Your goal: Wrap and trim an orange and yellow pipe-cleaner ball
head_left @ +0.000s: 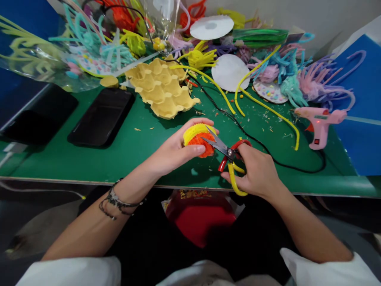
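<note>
My left hand (175, 151) is closed around a small rounded piece made of fuzzy yellow and orange pipe cleaner (199, 138), held above the near part of the green table. In my right hand (257, 171) are scissors (229, 153) with one red and one yellow handle loop. Their blades are parted and point left, with the tips over the front of the yellow and orange piece. Whether the blades touch the fuzz I cannot tell. My left fingers hide part of the piece's left side.
A torn egg carton (162, 85) lies beyond my left hand, with a black phone (101, 117) to its left. Yellow pipe cleaners (275, 107) and a white disc (230, 72) lie farther back. On the right, a pink glue gun (321, 121) trails a black cord (253, 137).
</note>
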`<state>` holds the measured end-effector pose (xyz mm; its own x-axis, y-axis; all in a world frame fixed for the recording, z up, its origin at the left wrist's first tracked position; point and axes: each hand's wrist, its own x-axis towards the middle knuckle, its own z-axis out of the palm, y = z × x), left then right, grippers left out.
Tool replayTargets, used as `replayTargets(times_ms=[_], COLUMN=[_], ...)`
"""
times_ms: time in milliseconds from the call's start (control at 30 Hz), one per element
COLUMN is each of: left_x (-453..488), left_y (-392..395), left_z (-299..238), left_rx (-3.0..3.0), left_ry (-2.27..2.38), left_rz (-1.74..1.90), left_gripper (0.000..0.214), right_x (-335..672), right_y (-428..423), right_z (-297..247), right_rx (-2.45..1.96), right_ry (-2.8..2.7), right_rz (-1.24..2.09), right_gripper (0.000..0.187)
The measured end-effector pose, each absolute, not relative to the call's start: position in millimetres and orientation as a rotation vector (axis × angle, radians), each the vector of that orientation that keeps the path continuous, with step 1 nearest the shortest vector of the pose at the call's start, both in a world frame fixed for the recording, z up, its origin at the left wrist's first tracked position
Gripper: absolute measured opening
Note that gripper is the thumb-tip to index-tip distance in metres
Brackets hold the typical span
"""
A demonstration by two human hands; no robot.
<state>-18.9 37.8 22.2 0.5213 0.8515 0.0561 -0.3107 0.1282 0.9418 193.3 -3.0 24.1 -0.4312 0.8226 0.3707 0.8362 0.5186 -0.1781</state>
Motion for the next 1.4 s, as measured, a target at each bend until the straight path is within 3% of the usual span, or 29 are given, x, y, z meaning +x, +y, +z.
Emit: replayTargets(times_ms=[333,1100,1400], left_x=[-21.3,-17.6,-17.9], left_y=[37.3,36.6,36.9], left_z=[19.9,24.4,22.5], left_rx=[1.172,1.112,1.135], left_ry=[0.472,0.577,0.547], left_rz=[0.933,0.909,0.834], left_gripper=[0.044,0.046,0.046], right_x=[193.1,196.3,193.3], right_y=[-6.9,-3.8,-4.6], right_z=[25.8,24.0,19.9], right_rx=[-1.315,-1.293,-1.277], right_ry=[-2.338,-2.320,-2.357], right_rz=[-0.110,-0.196,-0.335], right_gripper=[0.047,0.044,0.055])
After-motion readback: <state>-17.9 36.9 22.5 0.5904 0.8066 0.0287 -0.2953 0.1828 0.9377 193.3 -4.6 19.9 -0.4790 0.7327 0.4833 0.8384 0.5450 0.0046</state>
